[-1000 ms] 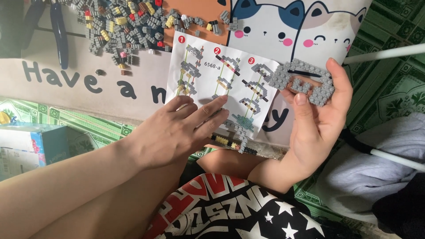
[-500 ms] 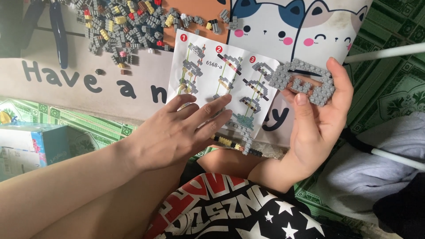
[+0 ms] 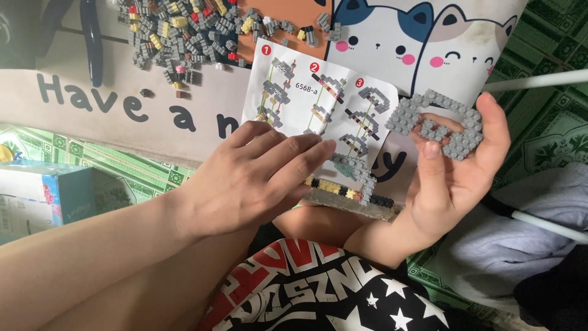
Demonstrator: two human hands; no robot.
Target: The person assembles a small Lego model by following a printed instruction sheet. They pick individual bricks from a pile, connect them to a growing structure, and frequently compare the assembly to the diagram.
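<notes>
Two hands | left hand (image 3: 245, 178) fingers together on white instruction sheet (image 3: 318, 104) | right hand (image 3: 453, 178) fingers pinch grey brick frame (image 3: 438, 122), perhaps loosely

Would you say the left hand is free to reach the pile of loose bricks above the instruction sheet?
Probably yes: the left hand rests flat and empty on the sheet, with nothing between it and the pile.

left hand (image 3: 245, 181): flat, fingers extended | right hand (image 3: 450, 178): palm up, fingers curled

left hand (image 3: 251, 178) flat on instruction sheet (image 3: 318, 104) | right hand (image 3: 450, 178) holds grey brick ring (image 3: 438, 122), probably unfinished
</notes>
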